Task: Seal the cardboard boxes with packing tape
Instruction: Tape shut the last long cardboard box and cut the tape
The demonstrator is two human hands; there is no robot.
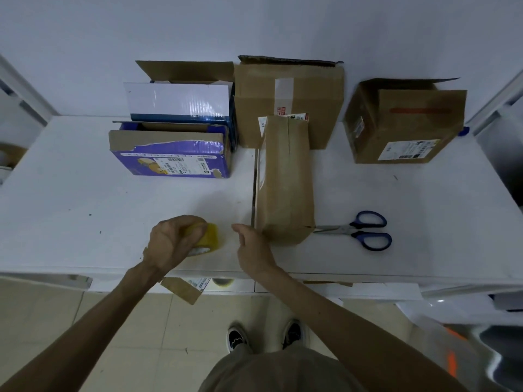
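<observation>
i grip the tape roll (211,237) in my left hand (172,239), lower centre; right hand (253,250) by the long box (285,179), grip unclear. pulled tape may stick to itself.

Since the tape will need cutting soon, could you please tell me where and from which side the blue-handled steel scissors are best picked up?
I would take the blue-handled steel scissors by their handle loops, coming from the right: they lie flat on the white table, blades pointing left with tips at the long brown cardboard box, so the loops are the free end.
</observation>
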